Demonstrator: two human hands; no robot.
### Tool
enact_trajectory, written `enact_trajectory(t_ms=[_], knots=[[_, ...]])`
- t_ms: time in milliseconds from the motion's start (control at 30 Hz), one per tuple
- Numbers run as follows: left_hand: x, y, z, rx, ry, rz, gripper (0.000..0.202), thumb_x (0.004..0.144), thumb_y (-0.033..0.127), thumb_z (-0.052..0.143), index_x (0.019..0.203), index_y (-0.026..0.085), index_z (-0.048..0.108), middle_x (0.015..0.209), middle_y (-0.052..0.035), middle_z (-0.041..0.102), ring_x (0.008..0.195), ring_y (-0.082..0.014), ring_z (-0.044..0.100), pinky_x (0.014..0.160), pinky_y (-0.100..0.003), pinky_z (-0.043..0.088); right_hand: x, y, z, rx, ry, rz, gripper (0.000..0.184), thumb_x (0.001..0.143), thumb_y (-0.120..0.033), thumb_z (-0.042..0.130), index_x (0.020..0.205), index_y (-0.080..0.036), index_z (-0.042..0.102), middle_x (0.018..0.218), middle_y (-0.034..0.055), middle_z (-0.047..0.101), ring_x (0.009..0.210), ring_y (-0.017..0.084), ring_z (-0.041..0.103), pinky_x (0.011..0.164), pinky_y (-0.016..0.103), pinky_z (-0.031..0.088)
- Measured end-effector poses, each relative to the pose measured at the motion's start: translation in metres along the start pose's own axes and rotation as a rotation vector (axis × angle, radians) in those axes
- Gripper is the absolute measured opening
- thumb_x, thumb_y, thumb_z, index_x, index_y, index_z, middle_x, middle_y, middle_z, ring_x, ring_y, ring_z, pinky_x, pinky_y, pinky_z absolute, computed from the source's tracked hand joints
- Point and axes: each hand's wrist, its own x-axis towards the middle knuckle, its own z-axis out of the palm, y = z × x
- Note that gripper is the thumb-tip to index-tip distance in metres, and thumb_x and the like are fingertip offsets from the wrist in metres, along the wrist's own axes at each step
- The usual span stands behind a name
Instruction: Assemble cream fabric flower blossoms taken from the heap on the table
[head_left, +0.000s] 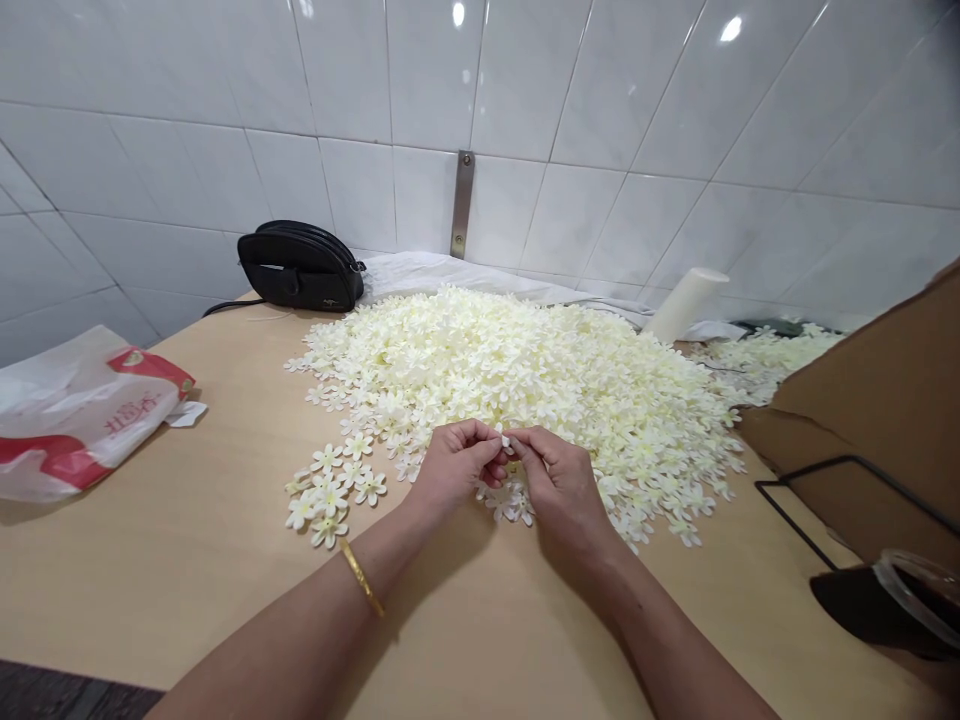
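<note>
My left hand [463, 462] and my right hand [559, 480] meet at the near edge of a large heap of cream-white artificial flowers [517, 360]. Both hands are closed in a pinch, thumbs against forefingers. Between their fingertips sits a small white artificial flower [505, 439], mostly covered by the fingers. To the left of my left hand lies a small separate cluster of flowers [330, 490], with yellowish centres. A few more blossoms show on the table just under my fingertips.
A black bag [300, 268] stands at the back left, and a white-and-red plastic bag [82, 415] lies at far left. Behind the heap leans a white roll [686, 303]. On the right are a cardboard box [870, 400], a black wire frame [814, 470] and a dark cup [877, 605].
</note>
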Motion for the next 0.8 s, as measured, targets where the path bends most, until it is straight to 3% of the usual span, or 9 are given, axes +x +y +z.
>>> enact_trajectory(t_ms=[200, 500, 800], knots=[[-0.0018, 0.0019, 0.0019, 0.043, 0.009, 0.02, 0.015, 0.063, 0.025, 0.06, 0.058, 0.013, 0.053, 0.05, 0.001, 0.053, 0.044, -0.0076, 0.048, 0.046, -0.022, 0.04, 0.0002, -0.0015, -0.0011, -0.034, -0.006, 0.016, 0.022, 0.082, -0.016, 0.036, 0.069, -0.017, 0.055, 0.066, -0.0002, 0.056, 0.061, 0.011, 0.051, 0.056, 0.021, 0.037], [-0.0034, 0.0028, 0.004, 0.073, 0.042, 0.03, 0.018, 0.063, 0.028, 0.06, 0.057, 0.013, 0.053, 0.048, 0.0005, 0.054, 0.043, -0.0085, 0.049, 0.048, -0.022, 0.041, 0.0015, 0.0004, -0.0022, -0.228, -0.001, -0.164, 0.024, 0.081, -0.014, 0.034, 0.07, -0.016, 0.055, 0.066, 0.0021, 0.052, 0.06, 0.012, 0.046, 0.057, 0.023, 0.035], [-0.0021, 0.0023, 0.0025, 0.025, 0.037, 0.033, 0.014, 0.062, 0.024, 0.06, 0.057, 0.013, 0.053, 0.048, 0.0009, 0.054, 0.043, -0.0083, 0.049, 0.048, -0.022, 0.041, 0.002, -0.0027, -0.0032, -0.188, -0.049, -0.187, 0.026, 0.083, -0.014, 0.033, 0.07, -0.017, 0.055, 0.069, 0.0038, 0.053, 0.064, 0.013, 0.048, 0.059, 0.024, 0.038]])
